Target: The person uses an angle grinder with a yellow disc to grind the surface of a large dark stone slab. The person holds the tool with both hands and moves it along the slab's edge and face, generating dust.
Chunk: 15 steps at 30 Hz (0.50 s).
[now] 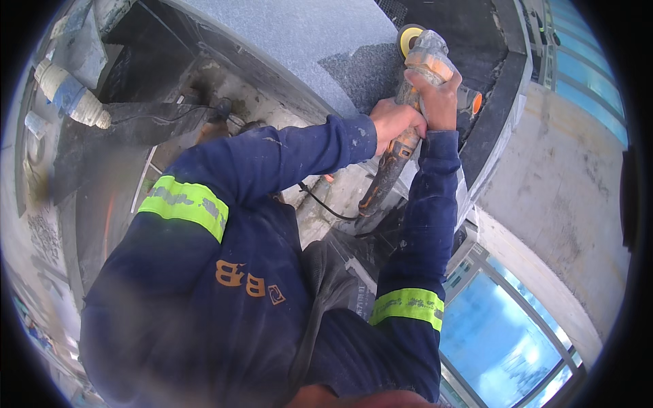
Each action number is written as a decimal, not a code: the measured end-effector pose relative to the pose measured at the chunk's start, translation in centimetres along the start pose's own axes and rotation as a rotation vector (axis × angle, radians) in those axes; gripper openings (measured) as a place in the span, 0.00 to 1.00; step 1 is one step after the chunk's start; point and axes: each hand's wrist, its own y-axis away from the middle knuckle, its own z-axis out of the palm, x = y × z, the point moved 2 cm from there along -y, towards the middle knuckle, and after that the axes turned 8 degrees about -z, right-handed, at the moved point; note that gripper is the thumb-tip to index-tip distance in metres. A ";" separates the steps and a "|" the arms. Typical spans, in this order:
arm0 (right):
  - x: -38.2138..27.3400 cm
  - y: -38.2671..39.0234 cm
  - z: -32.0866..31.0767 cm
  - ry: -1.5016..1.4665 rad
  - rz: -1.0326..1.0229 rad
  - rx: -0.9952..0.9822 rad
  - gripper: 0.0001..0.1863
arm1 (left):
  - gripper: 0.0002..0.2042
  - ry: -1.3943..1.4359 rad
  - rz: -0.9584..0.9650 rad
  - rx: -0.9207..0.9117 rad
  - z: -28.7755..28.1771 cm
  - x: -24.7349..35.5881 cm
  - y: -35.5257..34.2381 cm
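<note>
A dusty orange and dark angle grinder (401, 153) slants across the upper middle, its yellow-centred disc (410, 41) beside the edge of a grey speckled stone slab (299, 34). My left hand (393, 124) is closed round the grinder's body, below the other hand. My right hand (439, 98) grips it higher, just behind the dusty gear head. A black cord (326, 209) runs from the lower end of the tool. Just right of my right hand is a short cylindrical piece with an orange rim (476, 103); I cannot make out what it is joined to.
A dark ledge (502, 81) borders the slab on the right, with a pale concrete surface (554, 204) beyond and blue glazed panels (503, 340) at lower right. A pale rolled bundle with blue wrap (68, 92) sits upper left, above rough concrete and cables (204, 102).
</note>
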 end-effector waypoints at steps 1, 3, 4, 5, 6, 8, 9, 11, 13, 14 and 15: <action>0.1 0.1 0.0 -0.077 0.066 0.022 0.43 | 0.15 0.009 0.001 0.009 -0.1 0.0 0.0; 0.2 0.0 0.1 -0.171 0.121 0.048 0.44 | 0.15 0.002 0.030 0.032 -0.2 0.2 0.1; 0.2 -0.1 0.1 -0.186 0.118 0.048 0.45 | 0.15 -0.011 0.050 0.046 -0.2 0.2 0.2; 0.2 -0.1 0.2 -0.194 0.116 0.033 0.46 | 0.15 -0.036 0.038 0.052 -0.1 0.2 0.3; 0.2 -0.1 0.2 -0.086 0.058 0.011 0.47 | 0.14 -0.011 0.044 0.040 -0.1 0.2 0.3; 0.3 -0.2 0.4 0.107 -0.015 -0.047 0.49 | 0.14 0.030 0.059 0.004 0.0 0.1 0.4; 0.5 -0.3 0.5 0.019 0.006 -0.031 0.50 | 0.14 0.010 0.031 0.021 0.0 0.0 0.3; 0.9 -0.3 0.5 -0.236 0.121 0.013 0.52 | 0.13 -0.006 0.059 0.066 -0.1 0.0 0.2; 0.6 -0.4 0.4 -0.152 0.117 0.035 0.51 | 0.13 0.027 0.039 0.006 -0.1 0.0 0.0; 0.2 -0.4 0.3 -0.101 0.129 0.034 0.51 | 0.13 0.039 0.031 -0.005 -0.2 0.1 0.0; -0.3 -0.3 0.3 -0.134 0.156 0.047 0.50 | 0.13 0.030 0.014 -0.032 -0.3 0.0 0.1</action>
